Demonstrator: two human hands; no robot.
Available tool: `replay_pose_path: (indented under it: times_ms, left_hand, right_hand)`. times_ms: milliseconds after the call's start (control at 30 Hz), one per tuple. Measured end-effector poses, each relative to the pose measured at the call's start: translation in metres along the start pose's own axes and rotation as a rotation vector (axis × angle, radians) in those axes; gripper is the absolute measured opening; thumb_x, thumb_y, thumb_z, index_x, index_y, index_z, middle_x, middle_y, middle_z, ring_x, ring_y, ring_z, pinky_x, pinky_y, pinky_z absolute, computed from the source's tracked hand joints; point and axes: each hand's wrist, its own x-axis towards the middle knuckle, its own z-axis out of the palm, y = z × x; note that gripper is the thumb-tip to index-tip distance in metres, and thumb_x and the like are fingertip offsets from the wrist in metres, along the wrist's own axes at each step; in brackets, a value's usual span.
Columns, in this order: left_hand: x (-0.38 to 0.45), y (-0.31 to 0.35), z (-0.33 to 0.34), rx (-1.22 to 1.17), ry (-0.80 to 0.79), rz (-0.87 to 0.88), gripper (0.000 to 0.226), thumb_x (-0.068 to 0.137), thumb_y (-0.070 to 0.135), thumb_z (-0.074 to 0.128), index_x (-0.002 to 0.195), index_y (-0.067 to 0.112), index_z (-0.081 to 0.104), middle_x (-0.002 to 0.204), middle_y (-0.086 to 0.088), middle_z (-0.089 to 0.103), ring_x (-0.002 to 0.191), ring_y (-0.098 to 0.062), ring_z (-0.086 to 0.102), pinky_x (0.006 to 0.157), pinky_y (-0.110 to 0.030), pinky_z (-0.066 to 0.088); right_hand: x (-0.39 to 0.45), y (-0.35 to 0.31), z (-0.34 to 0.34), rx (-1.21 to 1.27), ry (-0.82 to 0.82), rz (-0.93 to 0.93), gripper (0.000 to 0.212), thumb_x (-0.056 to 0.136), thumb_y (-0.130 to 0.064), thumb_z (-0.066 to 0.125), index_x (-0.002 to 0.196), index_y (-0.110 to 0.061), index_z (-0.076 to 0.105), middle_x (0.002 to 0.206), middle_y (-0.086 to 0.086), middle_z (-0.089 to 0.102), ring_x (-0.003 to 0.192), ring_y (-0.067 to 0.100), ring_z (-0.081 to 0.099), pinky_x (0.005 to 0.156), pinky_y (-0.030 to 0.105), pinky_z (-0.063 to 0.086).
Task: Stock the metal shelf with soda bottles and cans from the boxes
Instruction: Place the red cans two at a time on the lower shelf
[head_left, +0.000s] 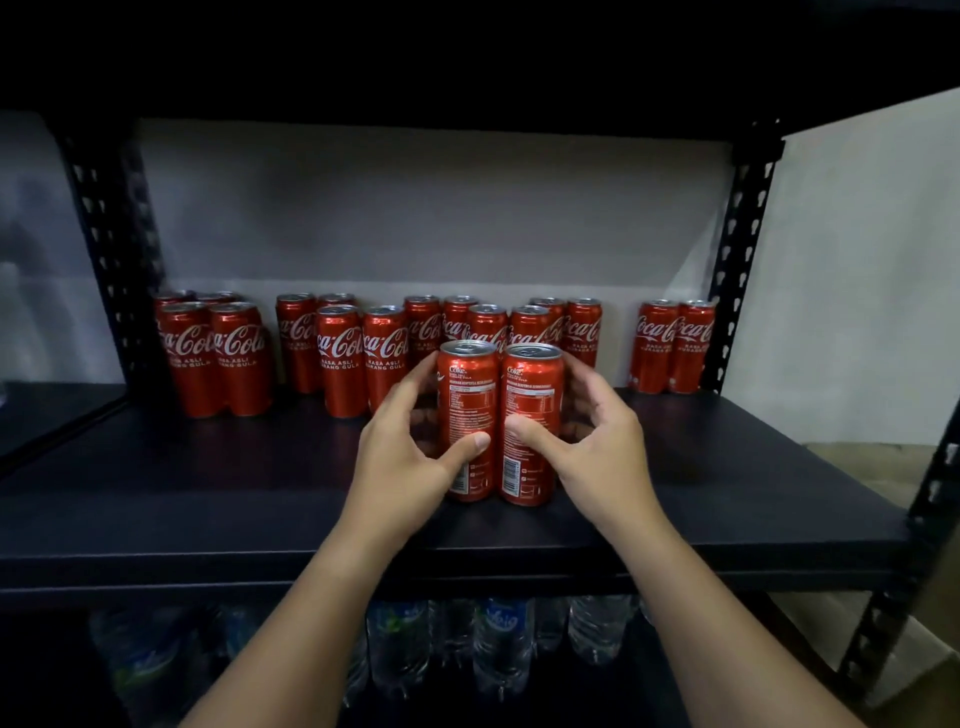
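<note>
Gripping two upright soda cans side by side on the metal shelf (675, 519), we have one in each hand: our left hand (410, 441) curls round the left can (467, 395), thumb across its printed face, and our right hand (597, 441) does the same on the right can (532, 395). Both forearms reach forward and slightly inward. We judge the cans full, so fairly heavy, rigid but dentable, and smooth enough to slip; mid-body is the sound hold. Just beyond our fingers stand the stocked cans (343, 358) in clusters along the back.
</note>
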Motion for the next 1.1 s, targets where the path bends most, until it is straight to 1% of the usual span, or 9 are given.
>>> replay_pose_path:
  times_ms: [167,267,333,433,600,733,833,1000,1100]
  left_hand:
    - [-0.001,-0.003,0.002,-0.019,0.004,-0.023,0.093,0.075,0.045,0.089,0.152,0.047,0.035,0.141,0.019,0.055,0.126,-0.005,0.057,0.103,-0.042,0.054]
    - [0.001,-0.006,0.001,0.012,0.049,-0.043,0.089,0.067,0.057,0.090,0.143,0.044,0.045,0.128,0.014,0.061,0.114,-0.007,0.063,0.095,-0.041,0.058]
    - [0.001,-0.007,0.001,0.030,0.065,-0.065,0.082,0.066,0.054,0.091,0.136,0.040,0.052,0.118,0.013,0.065,0.104,-0.005,0.066,0.089,-0.034,0.059]
    - [0.000,-0.005,0.001,0.006,0.055,-0.087,0.070,0.074,0.042,0.089,0.135,0.035,0.056,0.115,0.016,0.068,0.103,0.003,0.065,0.085,-0.019,0.055]
    - [-0.001,-0.006,-0.003,-0.170,0.004,-0.150,0.059,0.085,0.028,0.081,0.138,0.034,0.055,0.123,0.012,0.069,0.113,-0.001,0.066,0.097,-0.030,0.057]
    - [-0.004,-0.005,0.000,-0.071,0.012,-0.141,0.081,0.070,0.049,0.088,0.140,0.035,0.051,0.124,0.018,0.066,0.113,0.005,0.063,0.092,-0.020,0.053]
    - [-0.004,-0.007,0.001,0.002,0.061,-0.141,0.074,0.069,0.048,0.092,0.131,0.033,0.057,0.114,0.015,0.070,0.103,-0.002,0.068,0.091,-0.029,0.058]
    - [-0.001,-0.010,-0.003,-0.128,0.003,-0.218,0.060,0.081,0.025,0.086,0.133,0.032,0.057,0.118,0.011,0.070,0.111,-0.002,0.067,0.098,-0.033,0.056]
    - [0.001,-0.008,-0.004,-0.286,-0.017,-0.269,0.067,0.079,0.023,0.086,0.137,0.030,0.055,0.120,0.006,0.069,0.114,-0.008,0.067,0.092,-0.027,0.057]
  right_hand:
    - [-0.002,0.010,-0.006,-0.048,-0.052,0.016,0.105,0.063,-0.039,0.096,0.150,-0.038,0.039,0.137,-0.015,0.059,0.123,0.001,0.058,0.098,0.031,0.055]
    - [-0.003,0.018,-0.008,-0.108,-0.076,0.056,0.110,0.051,-0.046,0.100,0.144,-0.041,0.041,0.129,-0.014,0.062,0.118,0.002,0.061,0.096,0.036,0.057]
    - [-0.004,0.021,-0.008,-0.129,-0.091,0.081,0.106,0.049,-0.049,0.100,0.139,-0.041,0.044,0.121,-0.013,0.064,0.112,0.003,0.063,0.094,0.037,0.058]
    - [-0.004,0.021,-0.008,-0.109,-0.103,0.094,0.096,0.057,-0.039,0.099,0.137,-0.040,0.045,0.120,-0.012,0.065,0.110,0.001,0.063,0.094,0.032,0.057]
    - [-0.006,0.022,-0.008,0.006,-0.181,0.135,0.093,0.074,-0.016,0.090,0.145,-0.042,0.037,0.129,-0.009,0.061,0.120,0.007,0.062,0.103,0.042,0.054]
    - [-0.009,0.020,-0.004,-0.127,-0.185,0.114,0.106,0.064,-0.043,0.094,0.149,-0.045,0.030,0.138,-0.016,0.054,0.126,0.005,0.055,0.104,0.039,0.052]
    - [-0.010,0.018,-0.001,-0.235,-0.136,0.090,0.111,0.059,-0.053,0.094,0.148,-0.043,0.029,0.135,-0.015,0.055,0.120,0.004,0.056,0.101,0.038,0.054]
    - [-0.008,0.020,-0.004,-0.161,-0.184,0.128,0.102,0.070,-0.029,0.093,0.147,-0.047,0.029,0.125,-0.016,0.059,0.116,0.005,0.062,0.101,0.040,0.055]
    - [-0.009,0.020,-0.005,-0.092,-0.228,0.152,0.101,0.076,-0.020,0.089,0.149,-0.049,0.026,0.130,-0.015,0.058,0.120,0.007,0.060,0.104,0.043,0.053]
